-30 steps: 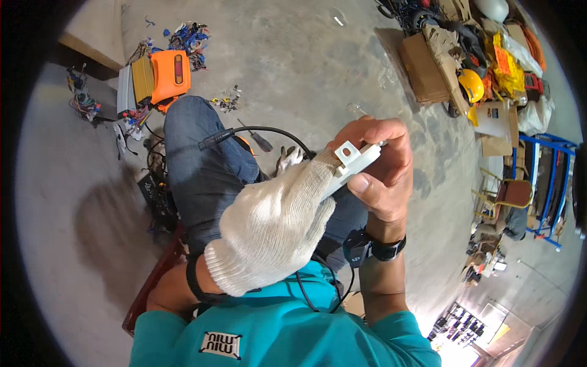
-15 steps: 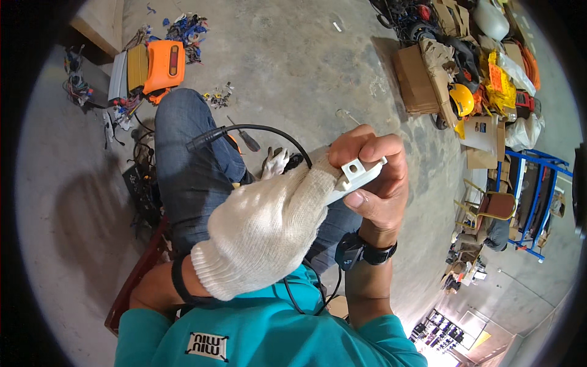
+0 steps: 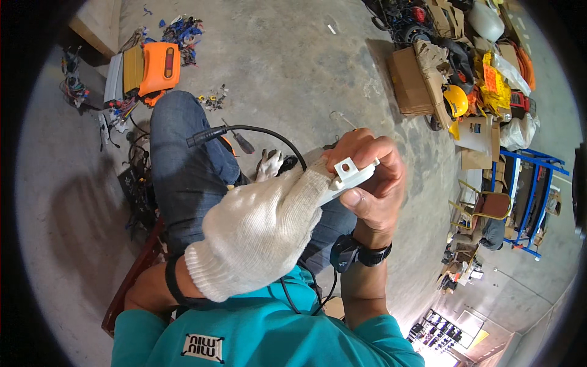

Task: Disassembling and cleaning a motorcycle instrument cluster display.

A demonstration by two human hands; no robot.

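Note:
A white plastic bracket-like part [image 3: 352,177] with a square lug and a round hole is held up above my lap. My right hand [image 3: 380,177], bare and with a black watch at the wrist, pinches its far end between thumb and fingers. At its other end is my left hand [image 3: 263,223], in a white knitted glove, closed round that side; its fingertips are hidden behind the part. From behind the glove a black cable [image 3: 269,129] arcs leftward to a round barrel connector [image 3: 205,137] hanging free over my left knee.
On the floor near my knee lie a screwdriver [image 3: 244,143], another white glove [image 3: 269,165] and small connectors [image 3: 215,98]. An orange casing [image 3: 160,68] stands farther left beside wire scraps [image 3: 186,37]. To the right are a cardboard box [image 3: 409,82], a yellow helmet [image 3: 455,100] and a chair [image 3: 492,205].
The whole view has shifted slightly, so everything sits a little farther left. Both hands keep their hold on the white part, which is tilted almost as before.

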